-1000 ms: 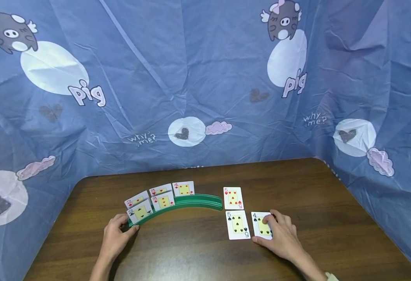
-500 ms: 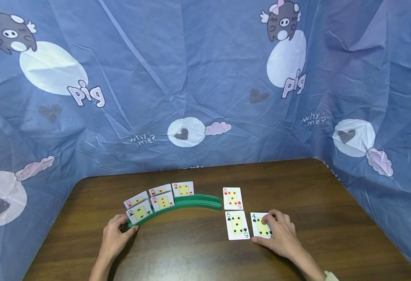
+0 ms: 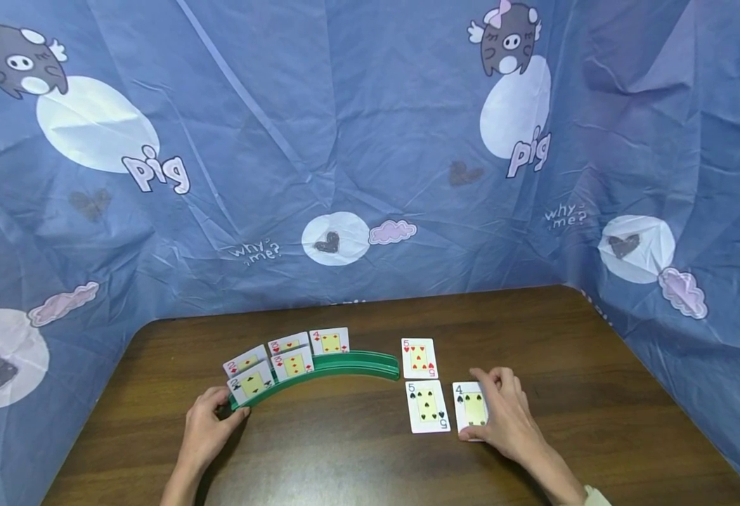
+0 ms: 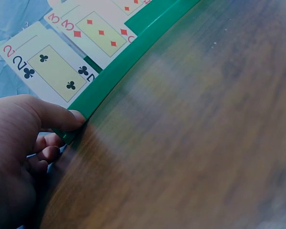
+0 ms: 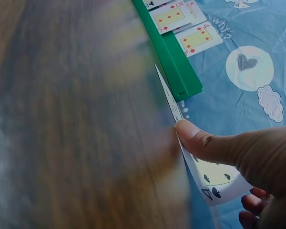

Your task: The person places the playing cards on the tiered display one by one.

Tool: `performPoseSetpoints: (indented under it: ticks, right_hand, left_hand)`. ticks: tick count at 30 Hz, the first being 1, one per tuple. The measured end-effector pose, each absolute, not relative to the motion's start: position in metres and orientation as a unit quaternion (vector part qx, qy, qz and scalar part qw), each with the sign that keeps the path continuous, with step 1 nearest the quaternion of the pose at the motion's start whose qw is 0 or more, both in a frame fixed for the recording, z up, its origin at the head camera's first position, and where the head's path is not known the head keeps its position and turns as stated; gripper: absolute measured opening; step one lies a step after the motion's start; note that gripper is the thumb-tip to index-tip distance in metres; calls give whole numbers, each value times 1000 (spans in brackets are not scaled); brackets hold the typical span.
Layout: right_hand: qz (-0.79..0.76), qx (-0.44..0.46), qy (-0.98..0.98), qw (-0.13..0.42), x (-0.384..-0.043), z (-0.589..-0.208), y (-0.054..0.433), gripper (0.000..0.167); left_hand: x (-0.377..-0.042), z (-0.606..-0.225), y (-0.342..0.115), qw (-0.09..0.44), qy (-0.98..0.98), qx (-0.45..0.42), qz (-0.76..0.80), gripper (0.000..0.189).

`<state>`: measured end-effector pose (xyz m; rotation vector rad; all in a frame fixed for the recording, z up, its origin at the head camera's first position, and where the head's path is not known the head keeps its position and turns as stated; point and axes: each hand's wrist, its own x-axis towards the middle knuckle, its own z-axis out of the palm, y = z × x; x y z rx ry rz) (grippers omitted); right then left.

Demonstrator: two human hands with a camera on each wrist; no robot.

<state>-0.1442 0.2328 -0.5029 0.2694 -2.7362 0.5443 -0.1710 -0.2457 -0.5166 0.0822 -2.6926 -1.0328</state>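
My left hand (image 3: 208, 429) grips the left end of a curved green card holder (image 3: 360, 362), thumb on its front edge in the left wrist view. Standing in the holder are a two of clubs (image 3: 251, 385) before a red two, a three of diamonds (image 3: 293, 363) before a three of hearts (image 3: 286, 344), and a four of diamonds (image 3: 329, 341). At the right, my right hand (image 3: 510, 422) holds a four of spades (image 3: 469, 406), thumb at its near edge and fingers round the far side. The right wrist view shows this card (image 5: 212, 174) between thumb and fingers.
A five of hearts (image 3: 419, 358) and a five of spades (image 3: 427, 406) lie face up between the holder and the right hand. All this is on a brown wooden table (image 3: 319, 450); a blue printed cloth (image 3: 249, 176) hangs behind and at the sides.
My right index finger has come off the face of the four of spades toward its far edge, and the thumb has shifted slightly right. The left hand and holder stay put.
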Motion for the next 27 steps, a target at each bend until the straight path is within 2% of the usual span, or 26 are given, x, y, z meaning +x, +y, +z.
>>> performPoseSetpoints:
  ticks: [9, 17, 27]
  right_hand:
    - [168, 91, -964, 187, -144, -500, 236, 87]
    - [139, 63, -978, 146, -143, -490, 242, 83]
    - [173, 119, -964, 162, -142, -477, 255, 45]
  left_hand:
    - [-171, -516, -246, 118, -926, 31, -357, 30]
    - [-170, -518, -246, 142, -925, 23, -352, 28]
    - [-172, -518, -246, 122, -926, 33, -356, 31]
